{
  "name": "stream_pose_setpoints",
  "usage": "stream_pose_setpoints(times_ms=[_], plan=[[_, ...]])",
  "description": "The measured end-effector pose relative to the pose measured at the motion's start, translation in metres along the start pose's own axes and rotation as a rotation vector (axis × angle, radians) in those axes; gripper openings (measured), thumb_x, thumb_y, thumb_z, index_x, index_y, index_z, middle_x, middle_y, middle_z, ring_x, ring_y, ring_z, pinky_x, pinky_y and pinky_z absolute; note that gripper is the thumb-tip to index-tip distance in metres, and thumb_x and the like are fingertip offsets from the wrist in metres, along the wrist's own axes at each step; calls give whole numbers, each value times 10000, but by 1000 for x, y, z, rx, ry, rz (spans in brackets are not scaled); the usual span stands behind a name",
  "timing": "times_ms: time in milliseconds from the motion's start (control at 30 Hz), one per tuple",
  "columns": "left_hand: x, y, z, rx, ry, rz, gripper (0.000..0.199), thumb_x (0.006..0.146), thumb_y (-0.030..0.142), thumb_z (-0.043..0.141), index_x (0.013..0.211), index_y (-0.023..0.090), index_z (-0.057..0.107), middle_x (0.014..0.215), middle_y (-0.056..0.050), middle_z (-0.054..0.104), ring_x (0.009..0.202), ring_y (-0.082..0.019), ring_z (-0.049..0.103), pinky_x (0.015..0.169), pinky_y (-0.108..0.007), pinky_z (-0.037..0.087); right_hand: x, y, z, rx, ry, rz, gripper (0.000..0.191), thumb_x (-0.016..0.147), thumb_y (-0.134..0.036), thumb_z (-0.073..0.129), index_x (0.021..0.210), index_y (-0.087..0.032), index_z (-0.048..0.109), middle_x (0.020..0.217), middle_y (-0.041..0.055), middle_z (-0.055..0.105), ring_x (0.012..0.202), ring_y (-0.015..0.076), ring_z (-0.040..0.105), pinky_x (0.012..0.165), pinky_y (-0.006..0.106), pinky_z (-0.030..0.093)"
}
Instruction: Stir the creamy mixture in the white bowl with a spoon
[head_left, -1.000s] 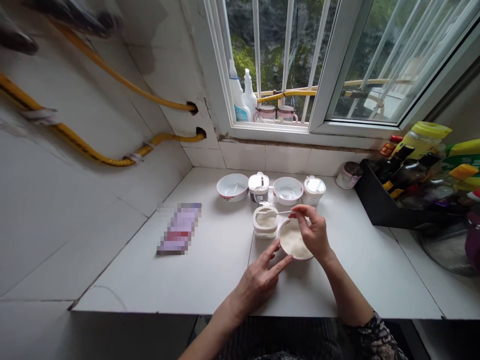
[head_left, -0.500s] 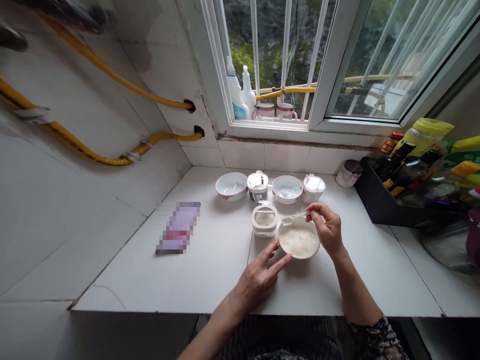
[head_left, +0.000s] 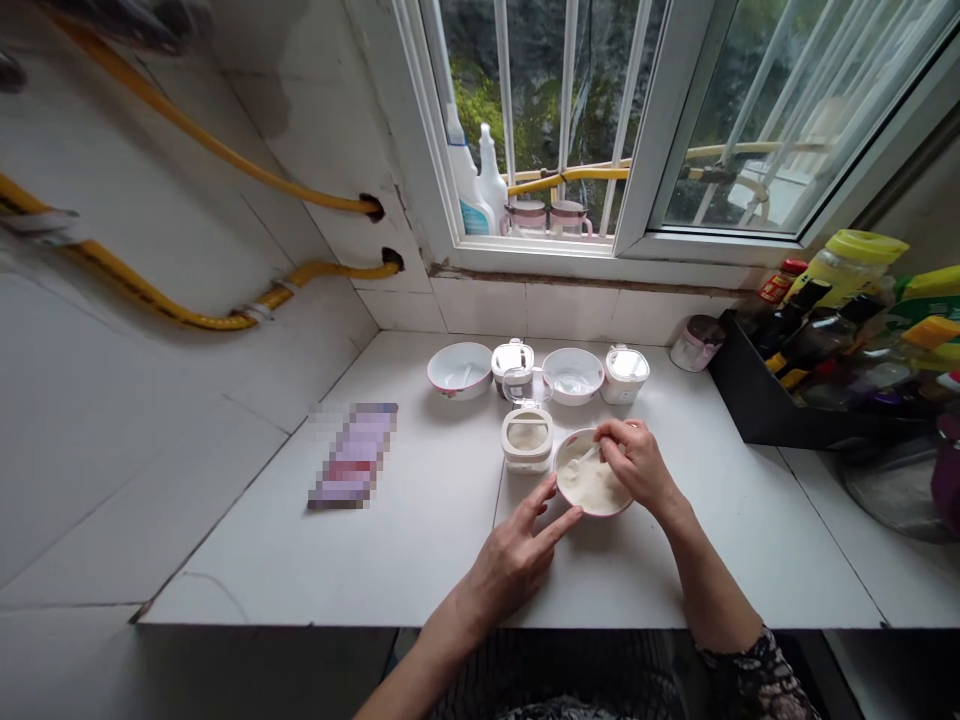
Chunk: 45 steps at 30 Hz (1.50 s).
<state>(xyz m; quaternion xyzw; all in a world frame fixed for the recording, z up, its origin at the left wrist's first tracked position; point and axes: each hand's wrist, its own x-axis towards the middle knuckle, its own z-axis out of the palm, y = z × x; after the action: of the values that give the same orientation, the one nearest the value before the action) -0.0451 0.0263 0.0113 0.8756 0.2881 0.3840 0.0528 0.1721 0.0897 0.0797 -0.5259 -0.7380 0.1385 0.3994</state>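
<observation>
A white bowl (head_left: 579,508) holds pale, fine grains or powder (head_left: 598,486) and stands near the middle of the counter. My right hand (head_left: 636,462) pinches the handle of a small white spoon (head_left: 583,459), whose head dips into the powder. Against the bowl's left and front rim rest the spread fingers of my left hand (head_left: 521,548), which grips nothing. Just left of the bowl is a white square seasoning jar (head_left: 527,442) with its clear lid flipped up and pale contents inside.
Behind stand an oval bowl (head_left: 460,372) with a spoon in it, another bowl (head_left: 573,377), and two more seasoning jars (head_left: 513,362). A pixelated purple item (head_left: 353,456) lies at left. At right are a black bin (head_left: 780,420) of bottles and a dark-lidded jar (head_left: 697,343).
My right hand has moved left and slightly down over the bowl, and the spoon has gone from above the rim into the powder. My left hand stays at the bowl.
</observation>
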Motion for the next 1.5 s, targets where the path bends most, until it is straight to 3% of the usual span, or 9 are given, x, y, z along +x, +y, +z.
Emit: stream_pose_setpoints(times_ms=[267,600,833,1033,1100,1200,1333,1400,1500], plan=[[2,1,-1,-10,14,3,704,839,-57,401,1473,249,408,1601,-134,229,1272,-253,554,952,-376,584,6,1,-12,447,53,393,135,719,-275,531,677,-200,635,505,-18,595,519,155,563,564,280,462],[2,1,0,-10,16,6,656,821,-70,399,1407,209,491,1597,-135,227,1272,-251,550,967,-361,578,11,3,-11,702,74,531,119,640,-287,610,643,-181,663,477,-5,604,492,138,525,549,288,460],[-2,-1,5,-23,23,-3,633,828,-56,399,1395,202,508,1589,-135,242,1261,-244,552,948,-372,586,11,-15,11,626,197,302,144,816,-320,581,835,-195,648,664,25,695,632,174,642,664,326,519],[-1,-1,5,-18,47,-1,645,836,-52,404,1416,216,487,1598,-138,230,1263,-255,554,934,-376,592,4,-26,27,86,127,-362,202,909,-122,471,921,-225,644,779,29,724,738,185,635,858,408,460],[0,-1,4,-20,35,-5,647,841,-46,400,1426,220,477,1598,-141,235,1276,-265,545,927,-380,595,4,-27,27,-4,77,-473,243,903,-82,451,933,-228,642,773,20,725,734,182,629,882,414,440],[0,-1,3,-12,23,-5,659,838,-53,394,1433,222,470,1602,-137,224,1281,-262,543,936,-371,592,4,-28,22,47,130,-399,213,921,-111,463,942,-229,639,785,22,730,740,184,634,872,408,443],[-2,-2,4,-7,10,-3,687,844,-43,406,1468,245,423,1603,-130,224,1268,-255,554,946,-381,588,3,-22,5,251,247,-64,130,932,-223,506,928,-224,636,734,17,705,728,191,647,761,352,483],[-3,-2,3,-5,1,-5,676,845,-39,410,1460,242,436,1603,-130,222,1259,-252,562,948,-375,588,2,-15,-4,274,228,40,141,920,-247,498,885,-221,632,678,3,670,686,185,636,709,328,483],[-3,-2,3,-8,-2,-4,648,834,-52,408,1420,214,484,1603,-133,214,1265,-249,556,966,-361,579,1,-4,-11,147,134,23,146,866,-204,501,804,-225,631,621,-2,648,716,201,621,734,331,467]])
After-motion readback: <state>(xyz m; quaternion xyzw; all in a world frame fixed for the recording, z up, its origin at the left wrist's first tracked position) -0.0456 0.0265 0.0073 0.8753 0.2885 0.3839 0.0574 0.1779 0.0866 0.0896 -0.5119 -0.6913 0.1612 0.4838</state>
